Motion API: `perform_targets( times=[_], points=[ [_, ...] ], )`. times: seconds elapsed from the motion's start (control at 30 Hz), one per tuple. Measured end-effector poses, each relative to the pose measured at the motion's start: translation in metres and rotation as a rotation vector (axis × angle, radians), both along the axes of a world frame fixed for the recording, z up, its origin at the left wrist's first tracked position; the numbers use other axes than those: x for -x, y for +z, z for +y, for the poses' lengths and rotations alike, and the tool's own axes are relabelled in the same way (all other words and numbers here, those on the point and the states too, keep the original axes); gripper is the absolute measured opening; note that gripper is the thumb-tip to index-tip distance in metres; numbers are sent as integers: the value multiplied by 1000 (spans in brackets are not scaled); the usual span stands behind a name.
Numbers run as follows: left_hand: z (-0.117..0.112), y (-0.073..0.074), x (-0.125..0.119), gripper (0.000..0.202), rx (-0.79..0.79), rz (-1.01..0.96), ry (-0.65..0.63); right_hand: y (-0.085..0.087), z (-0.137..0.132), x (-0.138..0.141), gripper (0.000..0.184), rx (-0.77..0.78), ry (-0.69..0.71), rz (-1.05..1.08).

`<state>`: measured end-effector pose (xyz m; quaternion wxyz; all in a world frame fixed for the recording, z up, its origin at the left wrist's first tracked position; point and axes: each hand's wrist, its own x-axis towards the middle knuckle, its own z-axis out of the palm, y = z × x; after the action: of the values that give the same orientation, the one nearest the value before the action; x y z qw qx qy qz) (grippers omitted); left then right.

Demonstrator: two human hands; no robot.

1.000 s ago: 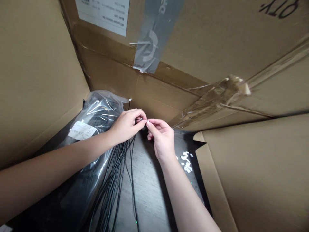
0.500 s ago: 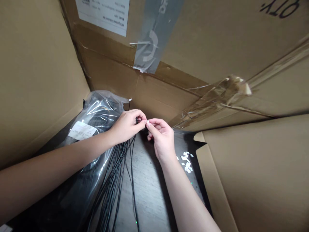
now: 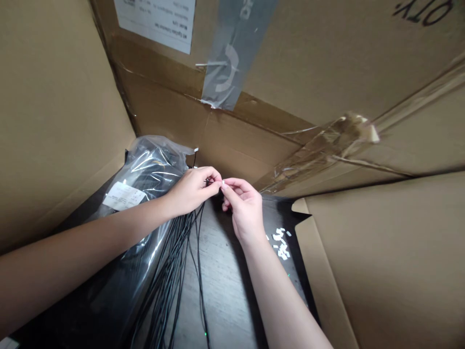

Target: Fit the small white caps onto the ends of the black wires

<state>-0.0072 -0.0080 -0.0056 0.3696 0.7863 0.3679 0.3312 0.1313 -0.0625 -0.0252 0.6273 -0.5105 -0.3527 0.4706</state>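
Left hand [image 3: 191, 193] pinching thin black wire bundle [image 3: 170, 271] near its end, wire tip [image 3: 209, 181] pointing sideways at right hand [image 3: 245, 211], fingertips pressed on tiny white piece [image 3: 223, 184] (too small to tell exactly) just beside it.

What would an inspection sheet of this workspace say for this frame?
Surface: dark wood-grain top, partly covered by a black sheet.
Job's things: thin black wires and, apparently, a small white piece.
Clutter: small white bits on the black sheet.
Grippers: bare hands; left hand pinches wire ends, right hand pinches the white piece at its fingertips.
Cables: the wires hang loosely from the left hand over the surface.
Surroundings: clear plastic bag with white label, cardboard box walls, grey tape.
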Motion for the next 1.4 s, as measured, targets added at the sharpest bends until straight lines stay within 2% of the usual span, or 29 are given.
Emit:
perform_targets(
  times=[0.33, 0.5, 0.67, 0.9, 1.1, 1.27, 1.4],
  points=[
    [0, 0, 0, 10, -34, -28, 48, -3, 1, -1, 28, -9, 8, 16],
    [0, 2, 0, 7, -58, -21, 61, -3, 0, -1, 19, -32, 14, 10],
    [0, 3, 0, 6, -23, -53, 75, -6, 0, -1, 18, -35, -1, -1],
    [2, -1, 2, 10, -88, -118, 22, -5, 0, -3, 18, -35, 33, 6],
    [2, -1, 1, 9, -35, -120, 27, -8, 1, -5, 15, -29, 79, -32],
    [-1, 2, 0, 7, -19, -97, 41, -7, 2, -3, 14, -26, 72, -62],
    [0, 2, -2, 8, 56, -105, 32, -4, 2, -1, 16, -7, 51, -86]
  ],
)
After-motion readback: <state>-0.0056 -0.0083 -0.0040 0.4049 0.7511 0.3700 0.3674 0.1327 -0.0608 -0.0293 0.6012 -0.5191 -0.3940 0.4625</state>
